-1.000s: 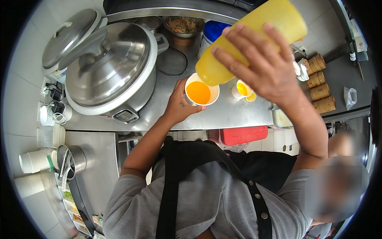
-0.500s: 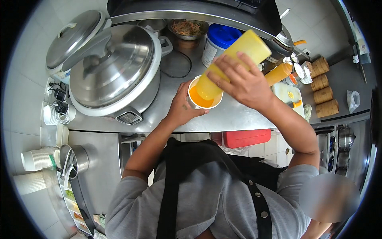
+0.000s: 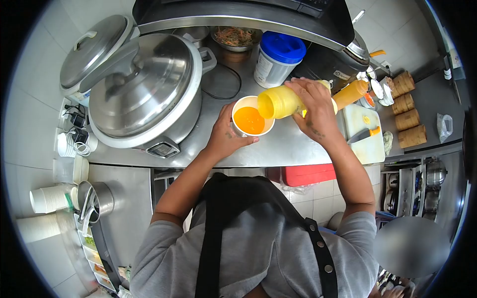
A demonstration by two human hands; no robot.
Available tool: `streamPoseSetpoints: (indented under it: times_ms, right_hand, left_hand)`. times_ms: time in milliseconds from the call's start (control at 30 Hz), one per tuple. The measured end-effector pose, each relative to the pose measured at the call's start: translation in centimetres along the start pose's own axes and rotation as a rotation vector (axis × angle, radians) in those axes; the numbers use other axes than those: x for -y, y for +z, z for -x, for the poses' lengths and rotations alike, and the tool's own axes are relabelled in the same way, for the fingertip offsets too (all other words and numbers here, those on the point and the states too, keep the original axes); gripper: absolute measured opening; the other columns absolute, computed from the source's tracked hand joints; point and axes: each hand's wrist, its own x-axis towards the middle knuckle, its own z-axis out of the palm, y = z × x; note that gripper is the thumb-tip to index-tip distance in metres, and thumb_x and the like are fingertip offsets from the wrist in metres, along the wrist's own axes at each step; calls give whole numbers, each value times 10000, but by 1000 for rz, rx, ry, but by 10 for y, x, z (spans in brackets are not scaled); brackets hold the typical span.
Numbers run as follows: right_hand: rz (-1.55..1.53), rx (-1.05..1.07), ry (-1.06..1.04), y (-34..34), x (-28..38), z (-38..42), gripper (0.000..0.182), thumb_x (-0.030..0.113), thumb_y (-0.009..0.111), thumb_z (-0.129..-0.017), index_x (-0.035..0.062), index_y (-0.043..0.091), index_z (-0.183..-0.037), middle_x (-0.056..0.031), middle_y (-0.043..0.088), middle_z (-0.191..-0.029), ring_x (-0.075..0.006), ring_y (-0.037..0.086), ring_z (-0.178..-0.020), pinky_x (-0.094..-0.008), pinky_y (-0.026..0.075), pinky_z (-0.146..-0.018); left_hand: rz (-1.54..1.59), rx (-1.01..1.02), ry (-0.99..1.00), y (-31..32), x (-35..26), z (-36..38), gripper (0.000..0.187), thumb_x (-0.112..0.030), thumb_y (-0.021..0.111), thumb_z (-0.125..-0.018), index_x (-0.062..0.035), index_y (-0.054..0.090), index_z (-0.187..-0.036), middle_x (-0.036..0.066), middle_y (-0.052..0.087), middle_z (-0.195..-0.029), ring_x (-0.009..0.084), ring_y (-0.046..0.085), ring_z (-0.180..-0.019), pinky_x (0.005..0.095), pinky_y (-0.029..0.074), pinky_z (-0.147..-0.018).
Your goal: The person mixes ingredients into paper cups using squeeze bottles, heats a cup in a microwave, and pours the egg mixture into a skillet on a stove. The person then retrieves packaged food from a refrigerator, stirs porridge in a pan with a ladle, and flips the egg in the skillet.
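Note:
My left hand (image 3: 226, 133) is wrapped round a white paper cup (image 3: 238, 130) over the steel counter (image 3: 208, 153). Orange liquid (image 3: 249, 120) fills part of the cup. My right hand (image 3: 316, 110) grips a yellow bottle (image 3: 280, 102), which lies nearly sideways with its open-looking end at the cup's right rim. Behind my right hand, an orange-yellow bottle (image 3: 353, 93) leans on its side.
A large steel cooker (image 3: 144, 84) takes up the left of the counter. Behind the cup is a blue-lidded tub (image 3: 282, 47). On the right, a knife (image 3: 361, 134) lies on a white cutting board (image 3: 371, 153). Below sits a red lid (image 3: 308, 174).
My right hand has lowered and turned the yellow bottle from a steep tilt to nearly level, drawing its end back to the cup's rim. More orange liquid shows. My left hand barely moved.

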Motion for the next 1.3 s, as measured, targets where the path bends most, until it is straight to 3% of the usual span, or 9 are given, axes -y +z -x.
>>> streamPoseSetpoints:
  times_ms: [267, 467, 600, 800, 900, 1033, 1067, 1200, 1300]
  right_hand:
    - [-346, -19, 208, 23, -9, 22, 692, 108, 788, -607, 43, 521, -1242, -156, 599, -1109, -325, 569, -1029, -400, 447, -898]
    - [-811, -17, 527, 43, -26, 29, 620, 201, 822, -661, 28, 528, -1179, -95, 621, -1086, -197, 597, -1021, -329, 458, -890]
    - [-1126, -109, 722, 50, -43, 29, 519, 160, 791, -699, 24, 530, -1127, -103, 630, -1084, -198, 604, -1001, -331, 447, -915]
    - [-884, -209, 668, 83, -61, 44, 549, 86, 771, -680, 26, 512, -1160, -121, 616, -1096, -237, 588, -1041, -337, 457, -899]
    - [-511, -307, 399, 80, -50, 45, 585, 26, 742, -660, 37, 523, -1202, -127, 577, -1181, -260, 537, -1134, -349, 416, -959]
    - [48, -219, 56, 45, -38, 29, 685, -24, 728, -576, 157, 561, -1216, -74, 551, -1242, -288, 481, -1212, -454, 337, -1017]
    - [132, -208, 37, 40, -37, 27, 591, 5, 644, -665, 231, 581, -1206, -49, 551, -1235, -242, 484, -1215, -493, 297, -1030]
    - [388, -217, -124, 23, -35, 25, 470, 100, 563, -771, 270, 576, -1208, -25, 554, -1223, -193, 482, -1206, -473, 281, -1047]
    - [438, -52, -184, 24, -33, 34, 481, 119, 570, -774, 282, 554, -1226, -27, 556, -1220, -185, 483, -1207, -466, 276, -1061]
  left_hand:
    - [-66, -6, 41, 4, 0, -3, 876, -141, 864, -620, -25, 365, -1330, 103, 483, -1251, 200, 476, -1188, 344, 380, -1006]
    - [-77, -44, -27, 7, -6, -4, 882, -162, 872, -593, -20, 392, -1320, 115, 471, -1241, 222, 484, -1170, 345, 414, -966]
    - [36, -80, -38, 6, 4, -3, 869, -155, 872, -587, -22, 402, -1305, 99, 487, -1228, 201, 496, -1156, 334, 432, -939]
    - [14, -102, -128, 4, 1, 11, 871, -144, 870, -590, -11, 387, -1303, 106, 487, -1221, 198, 491, -1165, 343, 415, -961]
    - [5, -99, -145, 8, 2, 19, 860, -144, 864, -599, -13, 388, -1302, 104, 489, -1217, 197, 488, -1169, 345, 406, -972]
    - [-19, -32, -96, 22, 15, 24, 879, -150, 865, -604, -17, 379, -1324, 102, 484, -1251, 204, 484, -1175, 345, 408, -973]
    - [15, -11, -147, 28, 21, 26, 909, -163, 873, -596, -26, 371, -1341, 98, 489, -1262, 202, 485, -1179, 345, 414, -965]
    - [-47, 77, -214, 55, 47, 31, 915, -188, 875, -586, -32, 378, -1339, 124, 530, -1233, 218, 495, -1182, 345, 419, -961]
    - [-257, 125, -239, 72, 73, 32, 887, -184, 873, -599, -22, 387, -1323, 114, 543, -1225, 188, 534, -1117, 322, 433, -940]
